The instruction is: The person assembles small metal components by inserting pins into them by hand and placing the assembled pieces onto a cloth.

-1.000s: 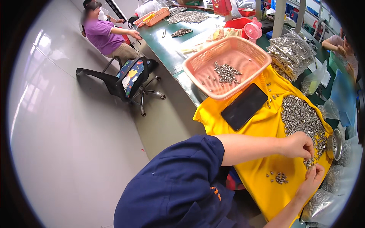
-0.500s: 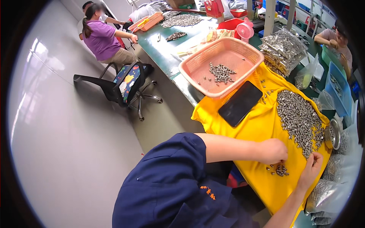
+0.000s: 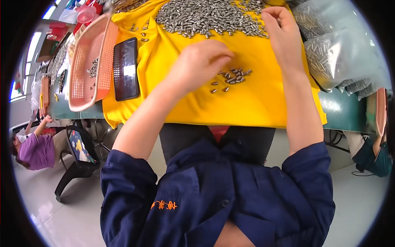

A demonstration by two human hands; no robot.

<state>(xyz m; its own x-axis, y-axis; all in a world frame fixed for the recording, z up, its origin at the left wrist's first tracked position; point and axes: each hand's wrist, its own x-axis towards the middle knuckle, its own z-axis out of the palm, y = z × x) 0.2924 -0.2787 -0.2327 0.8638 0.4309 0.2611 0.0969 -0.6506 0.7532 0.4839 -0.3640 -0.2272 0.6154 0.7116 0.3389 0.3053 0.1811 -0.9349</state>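
Green worktop (image 3: pixel 341 113) covered in front of me with a yellow cloth (image 3: pixel 247 99); pale glossy floor below, workshop room, another person in a purple top (image 3: pixel 37 150) seated off to my left, black chair (image 3: pixel 78 164) beside them. On the cloth: black phone (image 3: pixel 125 68) lying flat at left, pink mesh basket (image 3: pixel 88 57) just beyond it with a few metal bits inside. Clear bags of metal parts (image 3: pixel 341 53) at right. My left hand (image 3: pixel 201 61) hovers knuckles-up just left of a small cluster of metal pieces (image 3: pixel 232 78), fingers curled down and together; can't tell if they pinch anything. My right hand (image 3: pixel 282 35) rests at the edge of the big heap of metal pieces (image 3: pixel 210 16) at the far end of the cloth, fingers bent inward, touching the heap; grip hidden. Pieces are short, silvery-grey, cylindrical; the cluster is loose, near cloth centre.
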